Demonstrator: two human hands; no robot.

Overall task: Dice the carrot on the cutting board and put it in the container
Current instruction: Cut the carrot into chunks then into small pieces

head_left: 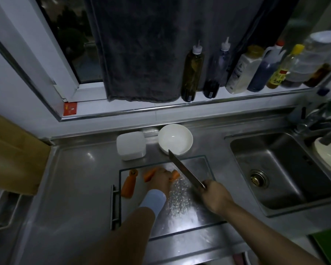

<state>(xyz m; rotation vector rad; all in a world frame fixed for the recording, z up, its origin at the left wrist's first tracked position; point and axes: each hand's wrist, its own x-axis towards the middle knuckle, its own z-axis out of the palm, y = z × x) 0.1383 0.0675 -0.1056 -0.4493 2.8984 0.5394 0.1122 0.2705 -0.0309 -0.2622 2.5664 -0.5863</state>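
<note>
A clear glass cutting board (199,203) lies on the steel counter. My left hand (161,178) holds down an orange carrot piece (149,174) on the board, and the carrot's cut end (175,175) shows at my fingertips. A second carrot piece (129,183) lies to the left on the board. My right hand (215,196) grips the handle of a cleaver (183,169), whose blade slants up and left above the carrot's cut end. A white square container (131,145) and a white bowl (175,139) stand behind the board.
A steel sink (283,173) lies to the right with a dish at its far edge. Several sauce and oil bottles (192,73) line the window sill, and a dark towel (141,54) hangs there. A cardboard box (11,152) stands at the left.
</note>
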